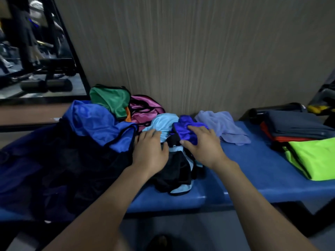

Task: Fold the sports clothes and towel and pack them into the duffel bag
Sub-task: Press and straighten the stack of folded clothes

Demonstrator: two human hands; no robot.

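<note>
While both hands work the heap on the blue bench [253, 169], a crumpled black-and-light-blue garment [178, 171] lies bunched, its length running toward the camera. Left hand [150, 153] rests on it, fingers loosely spread. Right hand [203, 142] curls its fingers round a purple garment [184, 128]. A lavender towel [223, 125] lies just beside.

Dim, flat indoor light leaves the lower left of the frame nearly black, its detail lost. The whole picture is soft and slightly blurred. Wide-angle distortion bends the edges, slanting the mirror [36, 51] frame at upper left. Shadows are faint.
</note>
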